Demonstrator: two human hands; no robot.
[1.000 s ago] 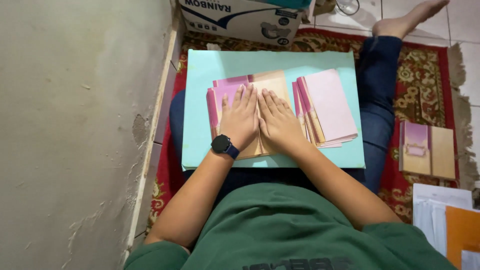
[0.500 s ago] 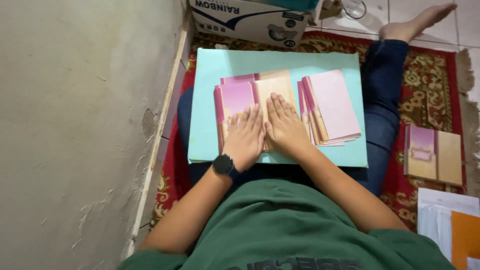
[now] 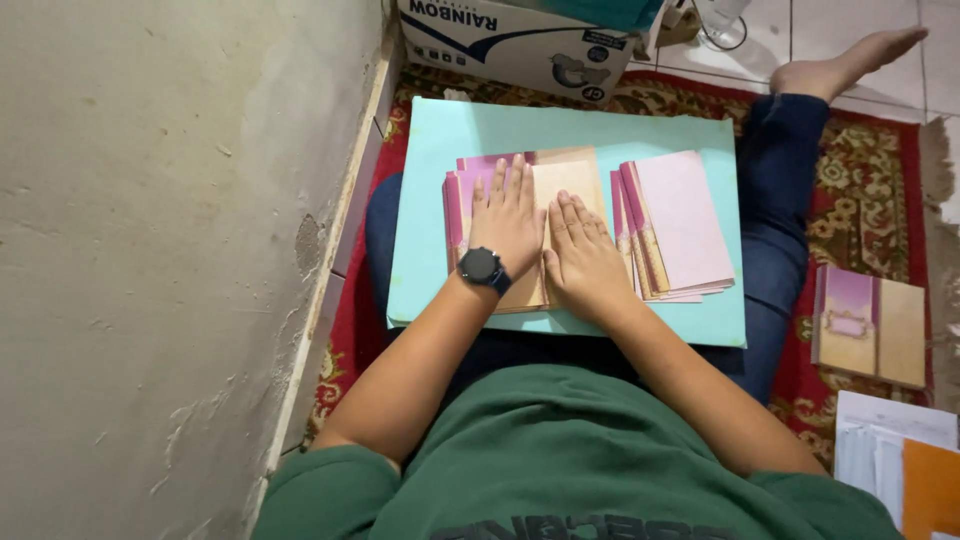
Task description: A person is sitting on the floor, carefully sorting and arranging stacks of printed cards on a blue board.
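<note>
Folded card (image 3: 545,215), tan and pink with a darker pink edge, lies on the turquoise board (image 3: 440,180) that serves as the surface across the person's lap. Left hand (image 3: 508,225), with a black watch (image 3: 483,268) on its wrist, lies flat on the pink half; fingers extended, spread slightly, gripping nothing. Right hand (image 3: 583,258) lies flat on the tan half, fingers together, also gripping nothing. The 2 hands sit just beside each other, thumbs near the fold line.

Stack of pink cards (image 3: 675,225) lies just right of the right hand, fanned slightly, on the same board.

Risks, judged: the board rests on legs only, so uneven downward pressure could tip it and slide the stack toward the red patterned rug (image 3: 860,170). A palm sliding sideways could skew the fold.

Containers: 1 white cardboard box (image 3: 520,40) beyond the board; contents not visible. 1 more folded card (image 3: 868,322) lies loose on the rug, right side.
</note>
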